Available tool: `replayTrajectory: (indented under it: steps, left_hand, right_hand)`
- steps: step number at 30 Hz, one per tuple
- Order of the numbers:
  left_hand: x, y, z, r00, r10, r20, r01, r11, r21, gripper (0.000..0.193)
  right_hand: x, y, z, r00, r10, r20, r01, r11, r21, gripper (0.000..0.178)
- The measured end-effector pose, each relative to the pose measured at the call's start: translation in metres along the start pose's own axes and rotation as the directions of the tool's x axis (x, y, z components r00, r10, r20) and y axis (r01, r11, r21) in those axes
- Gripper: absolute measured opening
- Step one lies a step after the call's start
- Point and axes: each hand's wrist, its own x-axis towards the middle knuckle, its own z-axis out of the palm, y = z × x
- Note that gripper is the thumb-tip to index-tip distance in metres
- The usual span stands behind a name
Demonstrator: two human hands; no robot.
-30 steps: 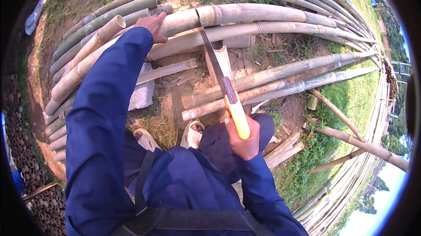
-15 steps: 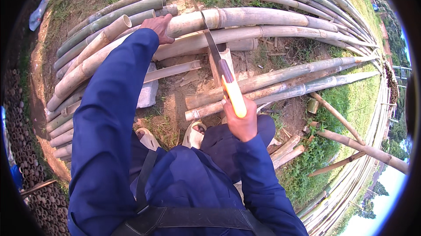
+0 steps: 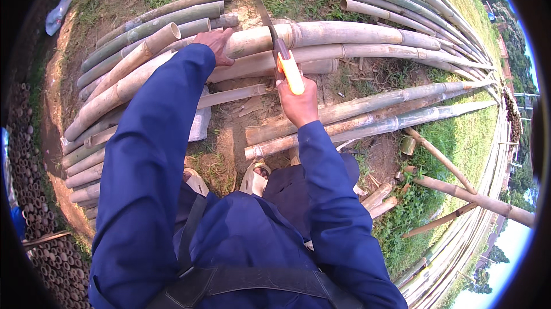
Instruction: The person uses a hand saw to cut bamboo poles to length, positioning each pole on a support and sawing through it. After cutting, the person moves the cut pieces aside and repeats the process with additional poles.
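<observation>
1. Hands are apart: the left hand (image 3: 217, 45) clamps over the pole (image 3: 356, 33) from above, thumb along its near edge, and the right hand (image 3: 300, 102) is wrapped round the yellow handle of the saw (image 3: 292, 73).

2. What has changed is the reach of the right hand. It has pushed the saw away from the body, and its forearm now stretches out where it was bent close before.

3. Earlier the blade crossed the pole nearer its tip; now the part by the handle lies over it, and the tip sticks out well past the pole's far edge.

4. The left hand keeps its hold on the pole, just left of the blade. I judge this to be the far end of a sawing stroke, with the left hand steadying.

5. The pole runs in one line on both sides of the blade, so it looks uncut through. How deep the cut goes, I cannot tell.

6. A second pole (image 3: 367, 50) lies beside the pole's near edge; three poles (image 3: 367, 104) rest nearer the body, and a stone (image 3: 200, 124) sits on the ground to the left.
</observation>
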Motion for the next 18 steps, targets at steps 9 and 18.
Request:
replayTrajectory:
  steps: [9,18]
  left_hand:
    - [-0.012,0.011,0.015,1.0,-0.01,-0.001,0.01,1.0,-0.018,0.071]
    - [-0.021,0.006,0.02,0.998,0.023,-0.058,-0.026,0.998,-0.05,0.071]
  right_hand:
    - [0.017,-0.003,-0.02,0.997,0.043,0.071,-0.051,0.993,0.103,0.012]
    - [-0.137,-0.032,-0.085,0.983,0.171,0.061,-0.171,0.985,-0.013,0.023]
